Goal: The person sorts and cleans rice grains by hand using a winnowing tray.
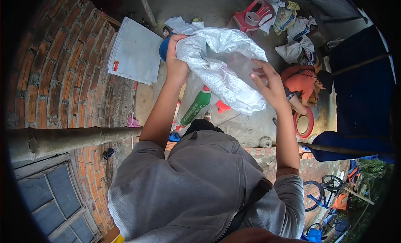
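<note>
A crumpled white woven plastic sack is held up in front of my chest. My left hand grips its upper left edge in a closed fist. On the sack's right side rests my right hand, fingers spread over the fabric and thumb tucked behind it. Below the sack hangs a pale bag printed with a green and red bottle. A blue round object shows partly behind my left hand.
A person in an orange shirt crouches by a red-rimmed basin. A red plastic stool, tied white bags and a stack of flat sacks lie on the concrete. A brick wall, wooden pole and blue tarp surround me.
</note>
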`<state>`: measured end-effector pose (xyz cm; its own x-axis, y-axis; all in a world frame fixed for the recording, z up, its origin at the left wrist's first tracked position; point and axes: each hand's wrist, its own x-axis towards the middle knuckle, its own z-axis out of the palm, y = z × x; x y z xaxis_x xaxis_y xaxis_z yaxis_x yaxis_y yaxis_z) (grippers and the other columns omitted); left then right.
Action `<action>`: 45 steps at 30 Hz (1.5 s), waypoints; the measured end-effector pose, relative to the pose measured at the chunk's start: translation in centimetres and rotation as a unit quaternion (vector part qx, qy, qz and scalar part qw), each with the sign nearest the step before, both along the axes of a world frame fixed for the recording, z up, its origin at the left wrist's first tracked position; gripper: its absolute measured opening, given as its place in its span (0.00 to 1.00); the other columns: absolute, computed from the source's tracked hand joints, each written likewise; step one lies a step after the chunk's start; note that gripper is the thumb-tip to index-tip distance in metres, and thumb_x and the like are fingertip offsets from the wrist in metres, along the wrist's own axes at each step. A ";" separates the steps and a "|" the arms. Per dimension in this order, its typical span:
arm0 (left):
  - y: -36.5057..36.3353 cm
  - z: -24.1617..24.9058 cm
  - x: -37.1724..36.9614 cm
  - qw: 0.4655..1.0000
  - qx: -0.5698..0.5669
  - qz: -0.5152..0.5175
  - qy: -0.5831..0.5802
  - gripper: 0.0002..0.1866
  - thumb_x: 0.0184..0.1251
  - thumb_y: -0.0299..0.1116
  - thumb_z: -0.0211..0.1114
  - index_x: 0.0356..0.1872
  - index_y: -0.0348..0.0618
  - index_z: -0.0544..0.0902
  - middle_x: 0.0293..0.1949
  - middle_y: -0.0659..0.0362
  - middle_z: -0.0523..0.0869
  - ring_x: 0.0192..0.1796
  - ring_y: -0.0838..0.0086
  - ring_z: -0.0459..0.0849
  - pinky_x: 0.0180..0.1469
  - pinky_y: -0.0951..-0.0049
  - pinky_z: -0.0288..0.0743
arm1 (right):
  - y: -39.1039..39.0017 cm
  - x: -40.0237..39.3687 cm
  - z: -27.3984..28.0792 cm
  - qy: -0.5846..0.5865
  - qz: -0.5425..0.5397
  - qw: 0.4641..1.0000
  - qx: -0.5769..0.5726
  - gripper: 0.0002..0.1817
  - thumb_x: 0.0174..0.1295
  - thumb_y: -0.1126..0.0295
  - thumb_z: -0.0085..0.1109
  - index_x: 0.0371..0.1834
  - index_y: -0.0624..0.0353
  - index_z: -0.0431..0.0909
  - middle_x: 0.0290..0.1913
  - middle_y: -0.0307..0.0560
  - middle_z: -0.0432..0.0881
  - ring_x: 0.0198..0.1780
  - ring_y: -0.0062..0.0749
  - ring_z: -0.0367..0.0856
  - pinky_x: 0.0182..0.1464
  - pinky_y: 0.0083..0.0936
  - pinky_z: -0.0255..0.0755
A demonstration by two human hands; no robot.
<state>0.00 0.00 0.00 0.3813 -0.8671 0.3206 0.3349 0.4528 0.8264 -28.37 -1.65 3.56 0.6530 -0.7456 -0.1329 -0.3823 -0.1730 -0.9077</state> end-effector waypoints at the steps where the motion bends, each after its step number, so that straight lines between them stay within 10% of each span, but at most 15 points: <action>1: 0.0 0.0 -0.9 0.999 0.008 -0.041 0.021 0.21 0.51 0.14 0.60 0.46 0.46 0.72 0.41 0.64 0.79 0.44 0.78 0.77 0.46 0.79 0.71 | -0.4 0.6 0.7 0.041 -0.064 0.981 -0.180 0.38 0.51 0.58 0.68 0.66 0.49 0.63 0.69 0.49 0.59 0.69 0.51 0.56 0.67 0.41 0.55; 5: -8.1 -1.2 0.0 0.991 0.051 -0.122 -0.017 0.20 0.50 0.12 0.58 0.44 0.44 0.73 0.39 0.64 0.79 0.42 0.79 0.77 0.46 0.80 0.71 | -10.4 5.8 -3.3 0.138 -0.159 0.833 -0.512 0.43 0.43 0.60 0.71 0.67 0.46 0.62 0.66 0.50 0.61 0.64 0.47 0.61 0.63 0.43 0.58; 11: -15.2 -0.5 0.3 0.984 0.040 -0.172 0.021 0.16 0.51 0.14 0.59 0.41 0.42 0.75 0.44 0.58 0.82 0.48 0.75 0.79 0.51 0.76 0.72 | -23.8 4.8 -6.3 0.205 -0.130 0.812 -0.531 0.30 0.50 0.60 0.65 0.60 0.48 0.70 0.54 0.46 0.75 0.54 0.42 0.71 0.56 0.38 0.63; 13: -17.6 0.0 0.9 0.987 0.017 -0.160 0.002 0.13 0.53 0.17 0.60 0.40 0.40 0.76 0.45 0.57 0.82 0.48 0.74 0.80 0.52 0.75 0.73 | -28.7 4.4 -6.6 0.177 -0.026 0.962 -0.205 0.19 0.60 0.59 0.57 0.52 0.55 0.75 0.46 0.46 0.80 0.45 0.38 0.77 0.51 0.30 0.68; 15: -19.8 0.1 1.8 0.992 -0.012 -0.121 -0.021 0.11 0.54 0.20 0.60 0.39 0.38 0.77 0.46 0.56 0.82 0.48 0.74 0.80 0.52 0.74 0.73 | -32.2 5.2 -8.9 0.045 0.024 0.997 -0.049 0.18 0.63 0.58 0.54 0.50 0.59 0.76 0.44 0.46 0.81 0.42 0.36 0.79 0.49 0.27 0.69; 22: -23.7 -1.9 4.8 0.969 0.164 0.064 -0.172 0.20 0.57 0.21 0.62 0.53 0.37 0.77 0.49 0.57 0.82 0.48 0.77 0.80 0.56 0.77 0.71 | -43.0 8.4 -10.1 -0.173 0.034 0.869 0.463 0.22 0.65 0.55 0.51 0.49 0.65 0.75 0.44 0.49 0.82 0.42 0.36 0.82 0.47 0.30 0.74; 24: -23.4 -2.2 3.3 0.915 0.240 0.282 -0.161 0.15 0.63 0.22 0.56 0.52 0.37 0.77 0.49 0.57 0.81 0.50 0.74 0.80 0.57 0.73 0.71 | -48.2 8.3 -12.4 -0.197 0.041 0.783 0.589 0.20 0.66 0.56 0.47 0.49 0.63 0.75 0.44 0.51 0.81 0.41 0.41 0.82 0.46 0.36 0.76; 27: -27.2 -1.3 -2.5 0.808 0.192 0.550 -0.084 0.14 0.69 0.27 0.52 0.53 0.37 0.74 0.53 0.54 0.79 0.53 0.70 0.79 0.57 0.69 0.73 | -54.3 7.7 -14.3 -0.231 0.073 0.780 0.576 0.20 0.68 0.57 0.44 0.51 0.62 0.73 0.43 0.51 0.81 0.40 0.41 0.82 0.46 0.35 0.77; 30: -34.9 -0.5 -11.7 0.872 0.261 0.397 -0.113 0.32 0.67 0.39 0.58 0.68 0.40 0.58 0.66 0.47 0.64 0.66 0.57 0.65 0.68 0.59 0.57 | -58.1 8.3 -15.3 -0.217 0.083 0.776 0.587 0.19 0.69 0.58 0.43 0.53 0.61 0.72 0.44 0.49 0.80 0.42 0.38 0.81 0.46 0.34 0.75; 32: -39.3 -3.6 -15.4 0.815 0.355 0.356 -0.289 0.47 0.56 0.46 0.69 0.71 0.41 0.50 0.70 0.40 0.52 0.74 0.52 0.44 0.72 0.58 0.43 | -58.7 8.5 -15.3 -0.218 0.050 0.787 0.574 0.19 0.68 0.60 0.44 0.55 0.61 0.72 0.48 0.45 0.78 0.47 0.32 0.78 0.49 0.29 0.72; 36: -44.7 -9.0 -16.6 0.775 0.385 0.442 -0.236 0.48 0.53 0.33 0.72 0.71 0.43 0.50 0.69 0.43 0.54 0.73 0.55 0.48 0.71 0.61 0.47 | -59.6 7.7 -16.6 -0.236 0.053 0.770 0.591 0.18 0.68 0.65 0.45 0.55 0.62 0.72 0.48 0.43 0.78 0.48 0.30 0.78 0.51 0.26 0.71; 39: -45.7 -9.9 -16.2 0.846 0.308 0.434 -0.027 0.39 0.57 0.18 0.60 0.70 0.50 0.54 0.62 0.48 0.69 0.62 0.66 0.72 0.58 0.70 0.69 | -62.4 6.1 -15.8 -0.220 0.002 0.777 0.590 0.17 0.68 0.62 0.44 0.50 0.64 0.76 0.44 0.44 0.81 0.44 0.31 0.80 0.48 0.26 0.73; 45: -42.5 -9.6 -12.9 0.820 0.203 0.463 0.266 0.29 0.53 0.10 0.47 0.58 0.41 0.70 0.47 0.41 0.79 0.41 0.54 0.84 0.42 0.60 0.84 | -71.6 2.4 -15.6 -0.295 0.015 0.777 0.556 0.17 0.68 0.61 0.43 0.46 0.62 0.77 0.43 0.46 0.81 0.45 0.35 0.80 0.48 0.32 0.74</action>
<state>-12.89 -42.47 -9.57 0.9293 -0.1194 -0.3496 0.3652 0.4399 0.8204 -25.95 -73.28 -12.02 0.8591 -0.3679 -0.3557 0.1461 0.8425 -0.5186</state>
